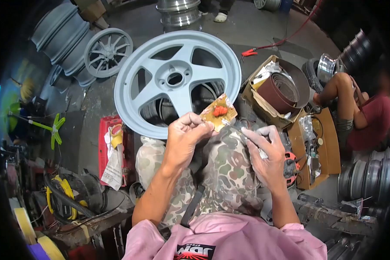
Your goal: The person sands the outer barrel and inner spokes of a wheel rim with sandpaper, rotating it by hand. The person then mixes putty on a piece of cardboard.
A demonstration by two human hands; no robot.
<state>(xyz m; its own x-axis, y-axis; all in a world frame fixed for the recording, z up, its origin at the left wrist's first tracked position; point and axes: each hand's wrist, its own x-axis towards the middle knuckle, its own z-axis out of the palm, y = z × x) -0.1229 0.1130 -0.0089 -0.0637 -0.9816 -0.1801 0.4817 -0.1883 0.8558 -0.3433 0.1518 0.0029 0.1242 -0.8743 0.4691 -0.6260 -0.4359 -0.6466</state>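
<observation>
My left hand (187, 136) pinches the near edge of a small yellowish-brown stained board (213, 118). On the board sits a lump of bright orange-red paste (220, 111). My right hand (266, 149) grips a thin metal spatula (234, 128), its tip close to the board's lower right corner; I cannot tell whether they touch. Just beyond both hands lies a large light-grey five-spoke wheel (149, 96), face up. Through its gaps another dark rim shows underneath.
To the right stand a cardboard box with rolled abrasive sheet (278, 89) and an open parts carton (329, 143). A red toolbox (105, 151) lies left. Grey wheels (108, 53) stand at far left. Another person (364, 108) sits at right. A red air hose (286, 41) crosses the floor.
</observation>
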